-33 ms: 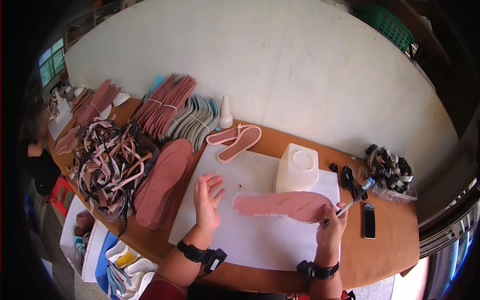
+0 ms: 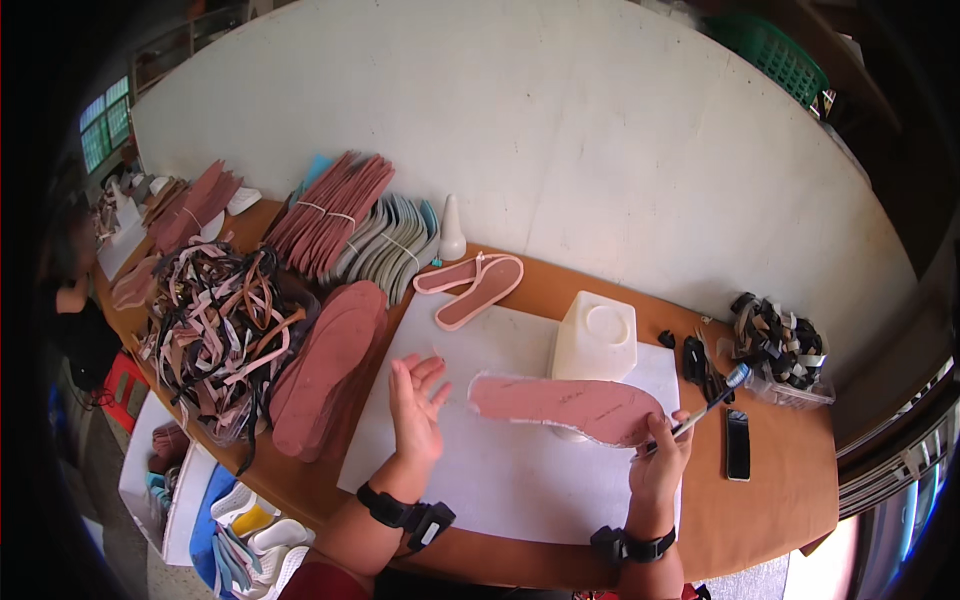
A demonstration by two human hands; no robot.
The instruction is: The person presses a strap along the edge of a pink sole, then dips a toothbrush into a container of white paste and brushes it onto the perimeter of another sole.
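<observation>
My right hand (image 2: 662, 455) grips the wide end of a pink insole (image 2: 560, 405), which it holds above the white sheet. A toothbrush (image 2: 706, 408) with blue and white bristles also sits between these fingers, head up and to the right. My left hand (image 2: 415, 405), palm turned inward and fingers apart, is raised over the sheet to the left of the insole and holds nothing. Behind the insole stands a white plastic container (image 2: 597, 340). A pair of pink-edged sandal soles (image 2: 480, 290) lies at the sheet's far edge.
Pink insoles (image 2: 330, 360) are stacked at left beside a heap of straps (image 2: 220, 340). Bundled pink pieces (image 2: 330, 210) and grey pieces (image 2: 390, 240) stand behind. A phone (image 2: 737, 445), scissors-like dark tools (image 2: 700, 360) and a tub of straps (image 2: 785, 350) sit at right.
The insole has tilted slightly and looks sharper than before. The toothbrush has shifted a little in my right hand. My left hand stays nearly in place.
</observation>
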